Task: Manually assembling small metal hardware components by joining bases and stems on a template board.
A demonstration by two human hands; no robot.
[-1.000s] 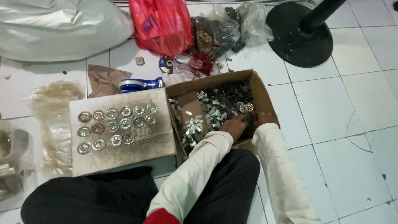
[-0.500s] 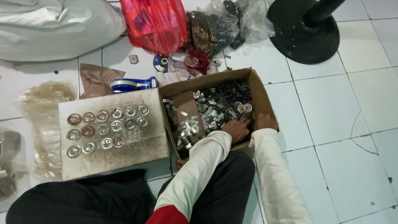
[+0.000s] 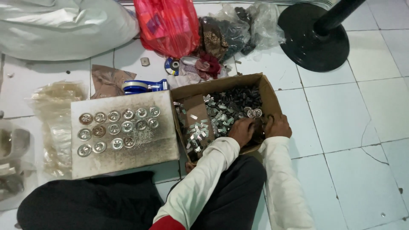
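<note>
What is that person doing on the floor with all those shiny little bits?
A person sits on the tiled floor with both hands, left hand and right hand, inside a cardboard box full of small metal pieces. Beside it lies a grey board with round metal discs laid out in rows.

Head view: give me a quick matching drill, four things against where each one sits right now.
Things:
1 round metal discs
2 red plastic bag
3 black round base
4 both hands: left hand, right hand

Places:
A top right, on the tiles
B in the open cardboard box
C in rows on the grey board
D top centre

Pairs: 1-C, 2-D, 3-A, 4-B
</note>
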